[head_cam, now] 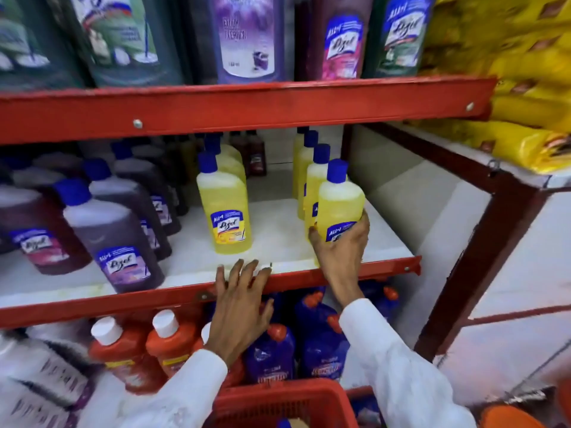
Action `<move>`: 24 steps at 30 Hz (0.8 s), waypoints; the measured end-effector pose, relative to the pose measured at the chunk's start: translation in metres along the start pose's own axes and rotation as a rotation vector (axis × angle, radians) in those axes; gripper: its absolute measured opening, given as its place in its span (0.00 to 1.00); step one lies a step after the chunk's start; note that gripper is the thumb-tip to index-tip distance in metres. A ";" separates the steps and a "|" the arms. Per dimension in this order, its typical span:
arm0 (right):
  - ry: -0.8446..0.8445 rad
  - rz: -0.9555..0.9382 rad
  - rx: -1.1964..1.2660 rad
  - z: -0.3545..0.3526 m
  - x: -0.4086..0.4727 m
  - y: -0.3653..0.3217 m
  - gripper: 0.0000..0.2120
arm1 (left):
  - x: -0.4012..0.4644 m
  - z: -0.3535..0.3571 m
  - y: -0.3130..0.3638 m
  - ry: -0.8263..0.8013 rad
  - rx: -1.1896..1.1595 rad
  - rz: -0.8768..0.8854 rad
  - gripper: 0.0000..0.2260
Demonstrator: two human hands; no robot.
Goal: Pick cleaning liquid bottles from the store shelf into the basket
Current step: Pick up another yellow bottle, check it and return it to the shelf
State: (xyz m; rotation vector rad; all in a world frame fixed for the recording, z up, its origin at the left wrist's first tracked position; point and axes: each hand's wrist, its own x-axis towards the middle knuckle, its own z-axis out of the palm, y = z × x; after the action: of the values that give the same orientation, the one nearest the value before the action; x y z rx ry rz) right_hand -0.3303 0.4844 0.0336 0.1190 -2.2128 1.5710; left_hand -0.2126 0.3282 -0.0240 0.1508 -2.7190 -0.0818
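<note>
A yellow cleaning liquid bottle [339, 201] with a blue cap stands at the front of a row of like bottles on the middle shelf [278, 239]. My right hand [343, 245] wraps its lower half from below. A second row of yellow bottles [224, 208] stands to the left. My left hand [239, 299] hovers at the shelf's red front edge with fingers spread, holding nothing. The red basket [278, 403] sits at the bottom centre, between my white sleeves.
Purple and maroon bottles [114, 242] fill the left of the middle shelf. Orange bottles [129, 353] and blue bottles [272, 353] stand on the shelf below. Large bottles line the top shelf. Yellow sacks [519, 88] lie stacked at the right.
</note>
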 end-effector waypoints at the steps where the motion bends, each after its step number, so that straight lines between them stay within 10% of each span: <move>1: -0.008 0.008 0.037 0.001 0.005 0.002 0.49 | 0.000 0.000 -0.001 -0.003 -0.003 0.006 0.27; 9: -0.092 0.028 0.537 -0.015 0.007 -0.025 0.36 | 0.002 0.000 0.000 0.012 -0.062 -0.019 0.24; 17: -1.060 0.155 1.662 -0.051 -0.001 -0.052 0.46 | 0.002 0.006 -0.001 0.075 -0.146 -0.031 0.23; 24: -1.018 0.082 1.632 -0.063 -0.012 -0.054 0.35 | 0.003 0.006 -0.002 0.078 -0.153 -0.042 0.21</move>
State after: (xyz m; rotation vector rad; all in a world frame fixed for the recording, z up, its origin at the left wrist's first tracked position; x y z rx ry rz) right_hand -0.2846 0.5208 0.0937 1.4947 -0.5951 3.3291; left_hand -0.2180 0.3262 -0.0288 0.1625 -2.6198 -0.2889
